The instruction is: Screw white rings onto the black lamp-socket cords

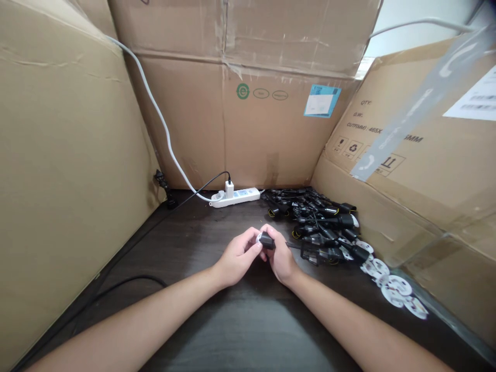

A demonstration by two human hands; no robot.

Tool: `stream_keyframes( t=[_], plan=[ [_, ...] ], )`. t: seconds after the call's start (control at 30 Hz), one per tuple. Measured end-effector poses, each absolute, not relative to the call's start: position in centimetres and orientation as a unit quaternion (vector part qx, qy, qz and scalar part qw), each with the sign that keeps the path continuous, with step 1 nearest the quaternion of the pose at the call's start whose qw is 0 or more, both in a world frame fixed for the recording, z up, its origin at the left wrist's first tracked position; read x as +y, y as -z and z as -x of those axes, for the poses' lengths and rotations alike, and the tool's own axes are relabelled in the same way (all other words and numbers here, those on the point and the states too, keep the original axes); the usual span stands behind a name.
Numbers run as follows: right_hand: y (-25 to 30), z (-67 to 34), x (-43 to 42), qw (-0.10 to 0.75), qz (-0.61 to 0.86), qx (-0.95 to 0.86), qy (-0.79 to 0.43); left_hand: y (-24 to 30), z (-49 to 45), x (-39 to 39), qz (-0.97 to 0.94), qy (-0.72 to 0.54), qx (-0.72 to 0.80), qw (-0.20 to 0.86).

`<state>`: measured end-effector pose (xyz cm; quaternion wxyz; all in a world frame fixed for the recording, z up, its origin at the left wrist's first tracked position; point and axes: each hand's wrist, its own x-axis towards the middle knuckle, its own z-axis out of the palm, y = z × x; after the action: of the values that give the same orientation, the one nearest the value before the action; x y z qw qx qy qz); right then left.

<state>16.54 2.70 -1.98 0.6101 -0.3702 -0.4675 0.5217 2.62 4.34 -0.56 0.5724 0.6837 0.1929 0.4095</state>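
Both my hands meet over the middle of the dark table (240, 330). My left hand (237, 257) pinches a small white round piece (259, 238) against a small black part (266, 241). My right hand (279, 254) is closed around that black part, from which a thin black lead runs to the right. Just right of my hands lies a pile of black connector parts (320, 227) with cords. Several white round discs (391, 284) lie scattered beyond the pile toward the right.
Cardboard boxes wall the table on the left (65, 170), back (248, 108) and right (418, 170). A white power strip (235, 197) with a plugged-in charger lies at the back; its white cable climbs left. A black cable (127, 281) runs along the left side.
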Motion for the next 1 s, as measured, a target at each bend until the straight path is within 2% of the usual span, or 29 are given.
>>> stream_keyframes(
  t=[0.4, 0.63, 1.0],
  plan=[
    [1.8, -16.6, 2.9, 0.615, 0.376, -0.447, -0.53, 0.3, -2.8, 4.5, -0.684, -0.401, 0.188, 0.579],
    [1.1, -16.5, 2.7, 0.618, 0.366, -0.399, -0.569, 1.1, -2.8, 4.4, -0.735, -0.392, 0.229, 0.504],
    [1.0, -16.7, 3.0, 0.616, 0.367, -0.368, -0.592, 1.6, -2.8, 4.6, -0.762, -0.371, 0.237, 0.476]
  ],
)
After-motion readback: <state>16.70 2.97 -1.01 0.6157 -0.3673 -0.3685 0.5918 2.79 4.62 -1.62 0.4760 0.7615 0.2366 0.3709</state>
